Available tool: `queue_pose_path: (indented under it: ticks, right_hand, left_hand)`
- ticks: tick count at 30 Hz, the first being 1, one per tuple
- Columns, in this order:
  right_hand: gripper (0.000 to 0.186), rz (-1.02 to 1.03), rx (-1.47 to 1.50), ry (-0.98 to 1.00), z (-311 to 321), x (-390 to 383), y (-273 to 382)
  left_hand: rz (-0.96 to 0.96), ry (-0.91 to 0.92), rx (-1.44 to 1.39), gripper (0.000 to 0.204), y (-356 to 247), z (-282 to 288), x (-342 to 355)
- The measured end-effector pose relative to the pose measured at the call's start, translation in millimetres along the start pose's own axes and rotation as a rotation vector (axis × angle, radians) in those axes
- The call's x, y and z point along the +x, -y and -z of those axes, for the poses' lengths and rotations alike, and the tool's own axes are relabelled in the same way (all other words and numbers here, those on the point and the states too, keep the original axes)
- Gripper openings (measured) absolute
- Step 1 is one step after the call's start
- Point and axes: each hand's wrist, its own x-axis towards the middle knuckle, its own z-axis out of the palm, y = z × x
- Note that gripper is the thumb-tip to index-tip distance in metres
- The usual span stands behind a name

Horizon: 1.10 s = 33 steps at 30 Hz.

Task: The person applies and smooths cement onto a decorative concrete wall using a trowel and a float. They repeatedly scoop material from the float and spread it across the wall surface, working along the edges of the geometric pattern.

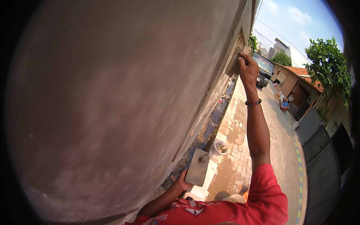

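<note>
My right hand (248,68) is raised high and grips a flat plastering float (233,64), pressed against the grey plastered wall (123,97) at its upper right. A beaded bracelet (253,102) circles that wrist. My left hand (182,182) hangs low near the wall's base and holds a flat rectangular mortar board (197,167) smeared with grey mortar. Both arms come out of a red shirt at the bottom edge.
Below lies a paved lane with a bucket (220,147) beside a drain trench along the wall. A truck (263,69) is parked up the lane. A person (286,103) sits at the lane's right side near a house, a metal gate (321,157) and a tree (329,63).
</note>
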Motion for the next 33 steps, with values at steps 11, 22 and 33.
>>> queue_pose_path:
  ticks: [11,22,33]
  right_hand:
    - [0.026,0.414,-0.507,-0.087,63,97,118]
    - [0.021,0.305,-0.650,0.047,34,103,159]
    - [0.018,0.193,-0.408,0.493,19,-70,118]
  left_hand:
    - [0.005,0.060,-0.006,0.046,1,-10,-1]
    - [0.033,0.053,0.001,0.055,-2,22,9]
    - [0.128,-0.004,-0.043,0.045,-14,24,8]
